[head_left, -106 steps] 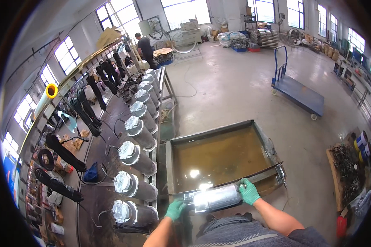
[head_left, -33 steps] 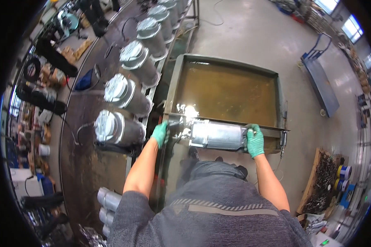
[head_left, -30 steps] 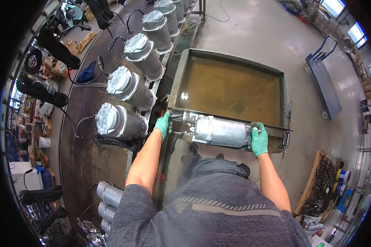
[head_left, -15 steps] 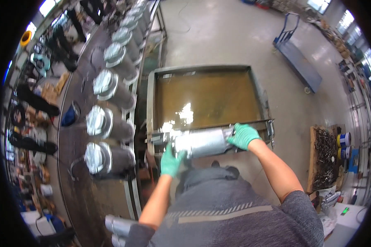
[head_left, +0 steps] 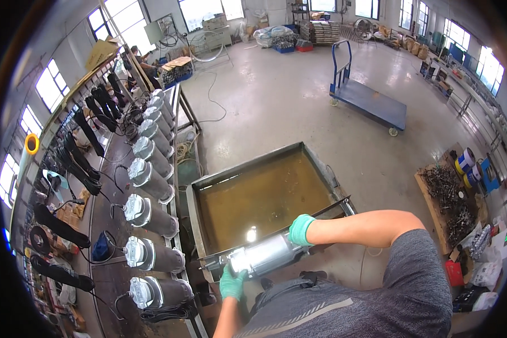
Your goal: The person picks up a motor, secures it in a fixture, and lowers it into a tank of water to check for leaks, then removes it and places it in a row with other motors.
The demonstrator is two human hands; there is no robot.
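Observation:
A silver metal cylinder [head_left: 265, 256], like a motor or pump housing, lies level across the near edge of a shallow metal tank [head_left: 194, 217] of murky brown water [head_left: 259, 197]. My right hand [head_left: 301, 230], in a green glove, is closed over the cylinder's right end, with its elbow bent out to the side. At the left end, my green-gloved left hand [head_left: 231, 283] grips the near side, thumb and fingers around it. The glove and the cylinder hide parts of its two ends.
Several upright pump-like units [head_left: 158, 259] with silver caps line the bench [head_left: 110, 281] at left, with black cables [head_left: 59, 273]. A blue platform cart [head_left: 372, 104] stands on the floor beyond the tank. At right are a wooden tray [head_left: 450, 203] of small metal parts and paint-type buckets [head_left: 466, 161].
My head view has tilted up, showing more of the room. My right wrist has turned and the elbow has swung out to the right. Both hands stay at the cylinder's ends.

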